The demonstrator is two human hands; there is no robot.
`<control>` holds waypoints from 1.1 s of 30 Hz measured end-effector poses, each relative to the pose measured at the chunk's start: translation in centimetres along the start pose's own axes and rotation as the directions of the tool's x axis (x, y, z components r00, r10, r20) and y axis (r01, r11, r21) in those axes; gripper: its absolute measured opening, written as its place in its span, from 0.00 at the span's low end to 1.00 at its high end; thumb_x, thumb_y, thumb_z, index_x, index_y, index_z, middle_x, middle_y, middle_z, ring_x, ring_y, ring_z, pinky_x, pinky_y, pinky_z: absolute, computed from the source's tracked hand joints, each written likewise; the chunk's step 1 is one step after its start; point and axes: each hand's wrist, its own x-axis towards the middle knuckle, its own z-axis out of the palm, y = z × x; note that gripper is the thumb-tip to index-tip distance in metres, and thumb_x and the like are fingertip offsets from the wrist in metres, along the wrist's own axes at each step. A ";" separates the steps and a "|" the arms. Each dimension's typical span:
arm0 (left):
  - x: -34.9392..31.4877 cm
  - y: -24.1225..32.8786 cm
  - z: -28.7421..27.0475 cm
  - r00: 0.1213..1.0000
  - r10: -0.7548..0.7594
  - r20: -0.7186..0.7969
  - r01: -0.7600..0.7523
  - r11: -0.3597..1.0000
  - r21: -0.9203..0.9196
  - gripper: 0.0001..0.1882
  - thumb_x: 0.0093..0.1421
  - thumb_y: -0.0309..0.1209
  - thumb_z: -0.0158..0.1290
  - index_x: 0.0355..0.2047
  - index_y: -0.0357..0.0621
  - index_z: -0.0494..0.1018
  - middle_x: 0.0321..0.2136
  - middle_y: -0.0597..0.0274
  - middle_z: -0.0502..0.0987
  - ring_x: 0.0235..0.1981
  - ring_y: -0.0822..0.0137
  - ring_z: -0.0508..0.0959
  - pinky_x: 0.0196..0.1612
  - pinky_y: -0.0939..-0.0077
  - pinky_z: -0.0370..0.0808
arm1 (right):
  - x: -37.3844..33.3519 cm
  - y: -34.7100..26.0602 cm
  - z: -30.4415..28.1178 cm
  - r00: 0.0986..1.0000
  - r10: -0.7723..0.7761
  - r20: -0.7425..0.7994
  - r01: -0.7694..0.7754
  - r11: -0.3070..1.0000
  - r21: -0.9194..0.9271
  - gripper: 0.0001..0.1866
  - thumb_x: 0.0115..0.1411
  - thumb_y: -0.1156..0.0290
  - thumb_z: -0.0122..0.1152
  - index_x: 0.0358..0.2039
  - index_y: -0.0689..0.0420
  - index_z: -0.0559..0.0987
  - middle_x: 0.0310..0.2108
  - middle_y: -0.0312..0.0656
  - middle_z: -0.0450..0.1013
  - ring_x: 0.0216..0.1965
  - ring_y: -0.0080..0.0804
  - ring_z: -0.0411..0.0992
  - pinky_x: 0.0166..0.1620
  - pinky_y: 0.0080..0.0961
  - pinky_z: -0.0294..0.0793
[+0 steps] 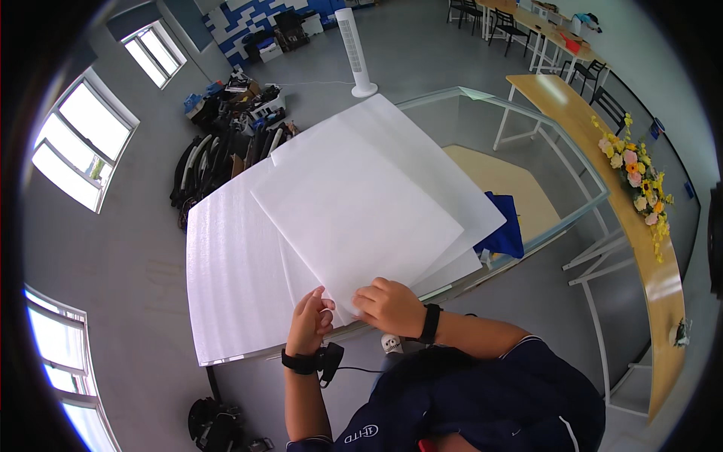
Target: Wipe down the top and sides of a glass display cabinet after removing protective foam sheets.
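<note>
We have open air above the white sheets point(361, 203) mid-frame; at upper centre, the tower fan point(354, 54) stands in our way beyond the counter point(467, 124).

The right grip point(393, 307) touches a white sheet point(358, 215), the left grip point(309, 324) beside its edge.

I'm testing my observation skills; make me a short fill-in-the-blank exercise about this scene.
1. The left hand and right hand are at the near corner of the top sheet, coloured ____.
2. The cloth right of the sheet is ____.
3. The flower arrangement is on the picture's ____ side.

Missing words: white; blue; right.
</note>
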 end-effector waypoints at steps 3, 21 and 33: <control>1.0 0.7 1.0 0.998 0.043 0.048 -0.051 0.984 0.173 0.18 0.58 0.37 0.45 0.43 0.37 0.61 0.21 0.68 0.66 0.11 0.81 0.53 0.14 0.90 0.52 | 0.1 0.7 -0.8 0.999 -0.033 -0.026 0.035 0.995 0.095 0.10 0.47 0.68 0.59 0.30 0.57 0.75 0.32 0.35 0.71 0.29 0.33 0.64 0.33 0.25 0.69; 3.7 -0.7 3.8 0.980 0.161 0.117 -0.184 0.958 0.221 0.20 0.54 0.32 0.50 0.44 0.33 0.64 0.35 0.60 0.71 0.37 0.70 0.69 0.40 0.76 0.67 | -1.5 0.2 -1.8 0.986 0.113 -0.121 -0.068 0.943 0.326 0.16 0.49 0.65 0.60 0.38 0.57 0.74 0.41 0.39 0.70 0.40 0.35 0.66 0.42 0.29 0.65; -0.2 1.2 -1.7 0.884 0.403 -0.238 -0.468 0.783 -0.410 0.15 0.53 0.27 0.44 0.41 0.36 0.63 0.34 0.58 0.69 0.34 0.64 0.71 0.35 0.69 0.71 | -9.7 9.9 -13.7 0.784 0.527 -0.328 -0.619 0.623 -0.478 0.27 0.46 0.73 0.59 0.50 0.51 0.66 0.52 0.43 0.60 0.49 0.44 0.61 0.48 0.37 0.64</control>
